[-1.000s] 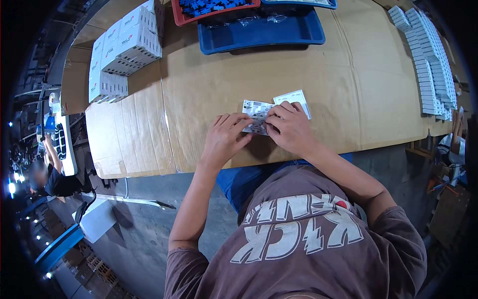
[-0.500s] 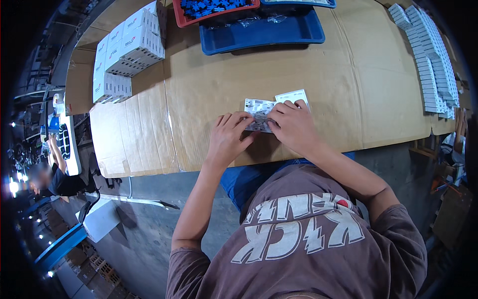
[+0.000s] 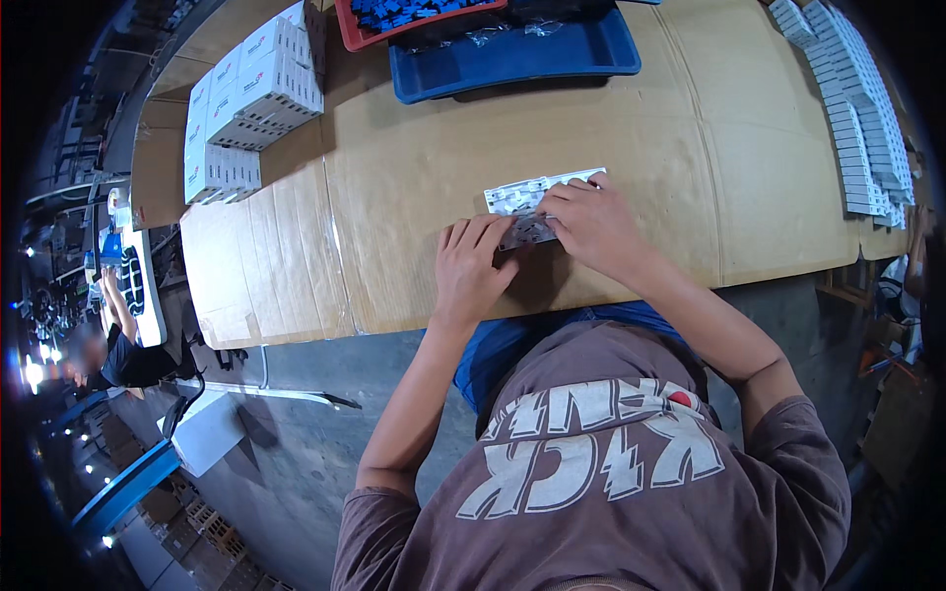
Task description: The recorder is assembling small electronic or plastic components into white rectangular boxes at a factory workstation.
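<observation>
Both hands work on a flat white box [image 3: 512, 199] with grey and dark markings or contents, lying on the cardboard-covered table in front of me. My left hand [image 3: 469, 266] has its fingertips closed on the box's near left edge, thumb underneath or along the near side. Fingers curled, my right hand [image 3: 596, 229] grips the box's right part from above and covers much of it. A pale strip of the box, perhaps a flap, shows beyond the right fingers. What lies under the fingertips is hidden.
A blue tray [image 3: 517, 87] stands at the far middle, beside a red bin [image 3: 362, 39] of small blue pieces. White boxes [image 3: 246, 108] are stacked at the far left, more small white boxes [image 3: 852, 118] at the right. A person [image 3: 133, 357] works off to the left.
Both hands have moved slightly right with the box. The pale panel that stuck out at an angle on the right now lies more in line with the rest.
</observation>
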{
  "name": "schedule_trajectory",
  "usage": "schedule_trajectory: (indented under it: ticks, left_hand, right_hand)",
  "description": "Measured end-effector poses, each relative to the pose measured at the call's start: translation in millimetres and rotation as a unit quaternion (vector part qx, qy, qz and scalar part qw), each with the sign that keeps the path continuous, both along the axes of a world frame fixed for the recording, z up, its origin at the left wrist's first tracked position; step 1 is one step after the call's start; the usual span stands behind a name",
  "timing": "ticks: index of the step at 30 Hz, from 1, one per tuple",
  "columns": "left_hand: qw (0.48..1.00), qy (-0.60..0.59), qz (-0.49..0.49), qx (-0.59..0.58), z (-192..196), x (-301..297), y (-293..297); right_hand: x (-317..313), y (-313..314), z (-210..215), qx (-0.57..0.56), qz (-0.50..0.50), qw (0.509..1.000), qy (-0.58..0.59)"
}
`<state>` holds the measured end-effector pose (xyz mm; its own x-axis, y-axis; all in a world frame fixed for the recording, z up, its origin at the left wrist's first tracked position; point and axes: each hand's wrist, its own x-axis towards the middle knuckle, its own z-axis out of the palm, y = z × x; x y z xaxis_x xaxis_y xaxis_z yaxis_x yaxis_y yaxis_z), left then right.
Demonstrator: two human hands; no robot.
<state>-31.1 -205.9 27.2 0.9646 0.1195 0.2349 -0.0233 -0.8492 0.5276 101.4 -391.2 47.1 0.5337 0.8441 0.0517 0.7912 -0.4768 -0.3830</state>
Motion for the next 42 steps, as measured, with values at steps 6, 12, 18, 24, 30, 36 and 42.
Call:
schedule_trajectory:
  ticks: [6, 12, 18, 24, 30, 36, 42]
  left_hand:
    - [0.998, -0.002, 0.045, -0.033, 2, 4, -7]
    - [0.998, -0.013, 0.054, -0.033, -7, 3, -7]
    - [0.998, -0.009, 0.056, -0.040, -9, 4, -8]
    - [0.999, -0.041, 0.008, 0.021, -3, 2, -14]
    - [0.999, -0.033, -0.017, 0.026, -4, 1, -31]
    - [0.998, -0.021, -0.027, 0.053, -2, 5, -29]
    - [0.993, 0.045, -0.045, 0.097, 22, 16, -39]
  right_hand:
    - [24, -5, 2, 0.118, -0.067, 0.990, 0.035]
    - [7, -5, 0, 0.062, -0.059, 0.996, 0.033]
    - [7, 2, -1, 0.018, -0.053, 0.998, 0.024]
    - [15, 13, 1, -0.011, -0.033, 0.999, 0.003]
    - [18, 9, 3, -0.002, -0.029, 0.996, 0.088]
    - [22, 7, 3, -0.023, -0.014, 0.994, 0.102]
    - [27, 5, 3, -0.005, 0.007, 0.996, 0.091]
